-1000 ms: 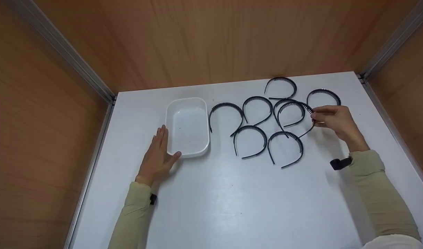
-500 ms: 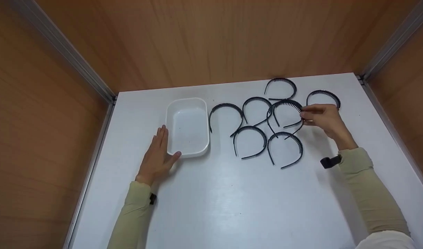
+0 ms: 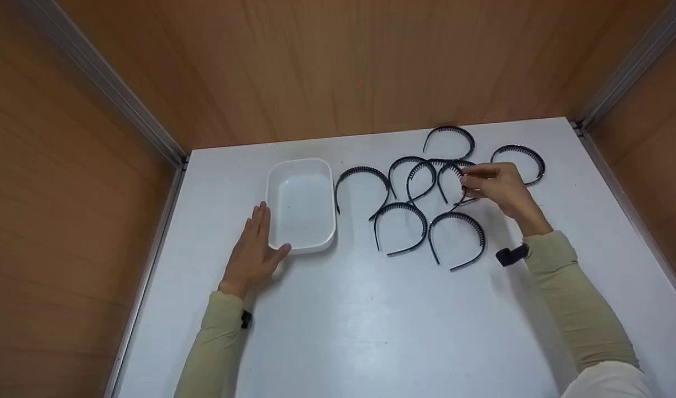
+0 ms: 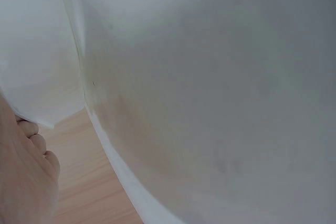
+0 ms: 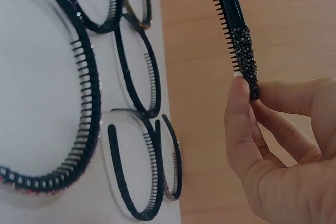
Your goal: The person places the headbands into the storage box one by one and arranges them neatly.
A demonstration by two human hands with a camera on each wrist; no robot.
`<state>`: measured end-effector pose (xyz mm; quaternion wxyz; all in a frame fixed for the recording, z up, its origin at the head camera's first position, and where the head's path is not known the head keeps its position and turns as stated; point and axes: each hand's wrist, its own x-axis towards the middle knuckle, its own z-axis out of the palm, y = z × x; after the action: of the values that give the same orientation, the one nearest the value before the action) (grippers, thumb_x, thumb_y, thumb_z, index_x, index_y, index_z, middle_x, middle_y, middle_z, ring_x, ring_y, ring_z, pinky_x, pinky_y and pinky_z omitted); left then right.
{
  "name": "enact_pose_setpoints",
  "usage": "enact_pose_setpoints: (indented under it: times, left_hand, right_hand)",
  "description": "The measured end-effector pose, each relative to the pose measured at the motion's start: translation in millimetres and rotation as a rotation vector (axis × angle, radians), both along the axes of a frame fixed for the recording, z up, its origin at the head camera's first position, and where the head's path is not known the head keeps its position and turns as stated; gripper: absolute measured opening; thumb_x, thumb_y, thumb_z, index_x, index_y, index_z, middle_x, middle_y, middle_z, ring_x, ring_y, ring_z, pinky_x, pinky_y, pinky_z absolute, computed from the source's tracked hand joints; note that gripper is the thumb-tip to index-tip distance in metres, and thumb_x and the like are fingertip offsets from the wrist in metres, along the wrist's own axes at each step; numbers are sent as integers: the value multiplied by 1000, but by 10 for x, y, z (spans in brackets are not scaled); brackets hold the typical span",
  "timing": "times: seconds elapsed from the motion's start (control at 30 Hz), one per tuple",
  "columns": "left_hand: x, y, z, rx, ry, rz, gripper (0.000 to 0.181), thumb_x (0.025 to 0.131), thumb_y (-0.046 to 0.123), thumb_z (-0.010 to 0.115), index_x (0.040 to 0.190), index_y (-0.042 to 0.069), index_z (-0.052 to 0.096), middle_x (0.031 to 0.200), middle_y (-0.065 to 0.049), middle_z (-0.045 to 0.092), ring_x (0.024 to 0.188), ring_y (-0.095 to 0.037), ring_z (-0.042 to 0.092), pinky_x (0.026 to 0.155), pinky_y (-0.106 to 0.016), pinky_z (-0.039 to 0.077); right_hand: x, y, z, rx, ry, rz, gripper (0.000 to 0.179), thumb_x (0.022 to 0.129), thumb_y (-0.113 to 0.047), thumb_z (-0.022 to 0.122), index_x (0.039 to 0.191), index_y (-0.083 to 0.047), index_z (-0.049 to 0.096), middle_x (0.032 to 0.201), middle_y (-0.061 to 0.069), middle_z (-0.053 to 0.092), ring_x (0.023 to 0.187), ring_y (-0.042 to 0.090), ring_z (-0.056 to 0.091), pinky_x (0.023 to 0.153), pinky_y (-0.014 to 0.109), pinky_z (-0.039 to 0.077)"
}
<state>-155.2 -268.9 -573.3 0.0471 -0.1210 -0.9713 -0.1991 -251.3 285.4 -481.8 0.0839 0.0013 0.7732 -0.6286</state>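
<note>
My right hand (image 3: 503, 188) pinches a black toothed headband (image 3: 409, 179) by its side, thumb against fingertips. In the right wrist view, dark glittering beads cover the outside of this headband (image 5: 244, 51) right at the fingertips. It overlaps two other headbands lying on the table in the head view. My left hand (image 3: 249, 254) rests with straight fingers along the near left side of a white rectangular tub (image 3: 271, 182), its thumb at the near corner. The tub's pale wall (image 4: 210, 103) fills most of the left wrist view.
Several more black headbands lie right of the tub, among them one beside it (image 3: 362, 169), one at the back (image 3: 450, 129), one at the far right (image 3: 539, 160) and one in front (image 3: 478, 226). Wooden panels (image 3: 371, 66) wall in the white table (image 3: 371, 331).
My right hand has carried the pinched headband leftward over the others, uncovering the far right headband. The left hand and the tub have stayed in place.
</note>
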Motion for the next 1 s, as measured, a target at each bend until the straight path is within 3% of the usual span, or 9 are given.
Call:
enact_pose_setpoints:
  times: [0.33,0.77,1.0]
  left_hand:
    - [7,-5,12,-16,-12,7,101,105,62,54,172,8,0,182,-5,0,169,-22,-1,138,-43,8]
    - [-1,1,17,-19,-14,12,104,103,60,59,172,7,2,182,-7,1,169,-26,1,138,-43,8]
    - [12,-5,12,-17,-9,-2,103,104,59,59,172,5,2,182,-8,1,169,-26,0,138,-44,7]
  right_hand:
    - [-53,-227,15,13,7,52,44,101,-11,75,137,12,65,107,-1,73,90,9,77,88,26,65]
    - [-159,-510,59,31,-5,92,46,101,-14,76,140,8,65,116,8,71,94,10,76,88,25,65]
    - [-211,-719,95,-10,-4,106,41,100,-11,76,135,8,68,106,6,74,86,13,77,82,26,67]
